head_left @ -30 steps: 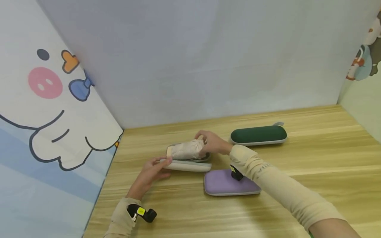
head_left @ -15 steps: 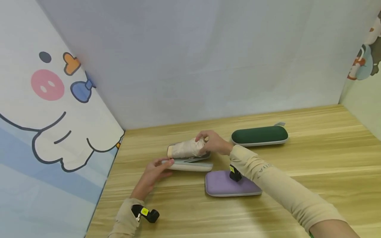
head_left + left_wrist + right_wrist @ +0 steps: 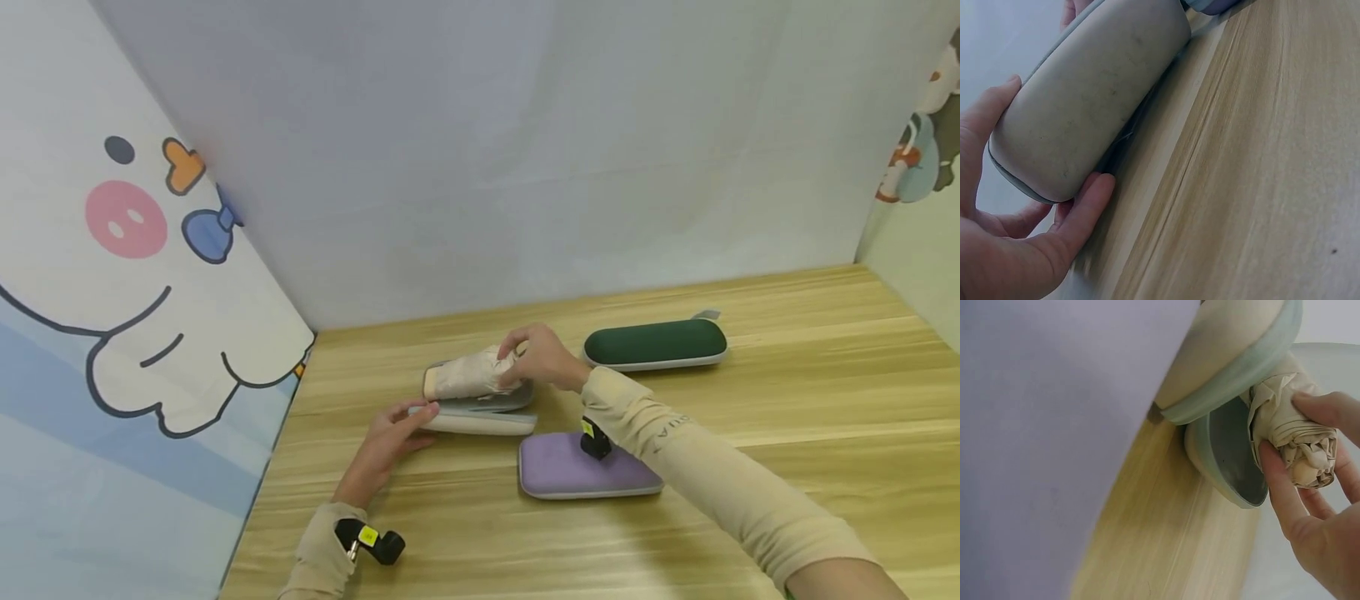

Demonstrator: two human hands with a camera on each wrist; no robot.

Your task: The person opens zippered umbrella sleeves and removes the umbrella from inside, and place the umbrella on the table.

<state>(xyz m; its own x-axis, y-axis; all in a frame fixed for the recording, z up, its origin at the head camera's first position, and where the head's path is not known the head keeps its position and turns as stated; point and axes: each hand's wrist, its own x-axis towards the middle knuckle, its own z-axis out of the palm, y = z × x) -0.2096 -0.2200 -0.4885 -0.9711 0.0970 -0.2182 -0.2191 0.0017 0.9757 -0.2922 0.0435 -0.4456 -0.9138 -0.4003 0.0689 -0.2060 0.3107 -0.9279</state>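
A cream hard-shell zip case lies unzipped at the middle left of the table, its lid [image 3: 476, 423] tipped toward me and its grey-lined base [image 3: 517, 397] behind. My left hand [image 3: 384, 442] holds the lid's left end, thumb on the upper edge and fingers below; the left wrist view shows the lid's smudged outside [image 3: 1091, 94]. Over the base lies a folded beige umbrella [image 3: 467, 377], its cloth rolled and pleated, with a pale block at the left end. My right hand [image 3: 550, 358] pinches its crumpled right end [image 3: 1300, 431], which sits raised above the base's lining.
A purple case [image 3: 581, 467] lies closed in front, under my right wrist, and fills the left of the right wrist view. A dark green case [image 3: 656, 343] with a grey strap lies closed at the back right. A pale curtain [image 3: 510, 167] rises behind the table [image 3: 825, 358].
The umbrella's right end has risen slightly with my right hand, so more grey lining shows beneath it. My left hand keeps its hold on the lid. The head view has shifted a little.
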